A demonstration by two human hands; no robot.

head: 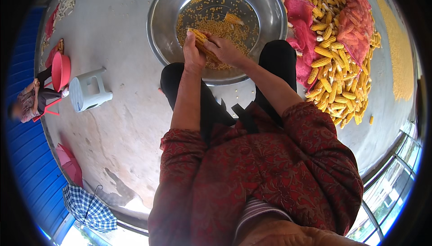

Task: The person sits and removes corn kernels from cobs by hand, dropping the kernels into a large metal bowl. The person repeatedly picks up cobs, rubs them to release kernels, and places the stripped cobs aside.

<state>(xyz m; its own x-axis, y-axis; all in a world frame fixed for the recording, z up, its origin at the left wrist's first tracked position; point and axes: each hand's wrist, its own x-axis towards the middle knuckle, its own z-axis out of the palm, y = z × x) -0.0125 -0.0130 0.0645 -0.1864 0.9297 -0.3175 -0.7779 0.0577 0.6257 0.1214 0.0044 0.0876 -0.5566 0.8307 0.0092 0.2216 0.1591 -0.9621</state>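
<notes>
Between my legs and beyond them stands a wide stainless steel basin [162, 26] with loose yellow corn kernels [216, 26] over its bottom. Above its near part my left hand [194, 52] grips an ear of corn [199, 38], thumb near its upper end. My right hand [224, 50] is closed round the same ear from the right, its fingers against the kernels. The lower end of the ear is partly hidden by the hands. Another piece of corn cob [233, 19] with kernels on it lies in the basin.
Right of the basin are a heap of corn ears [337, 87], pink mesh sacks [303, 33] and spread kernels [398, 53]. At left stand a pale plastic stool [91, 90] and a red basin [61, 71] beside a seated person [28, 100]. A checked umbrella [87, 209] lies lower left.
</notes>
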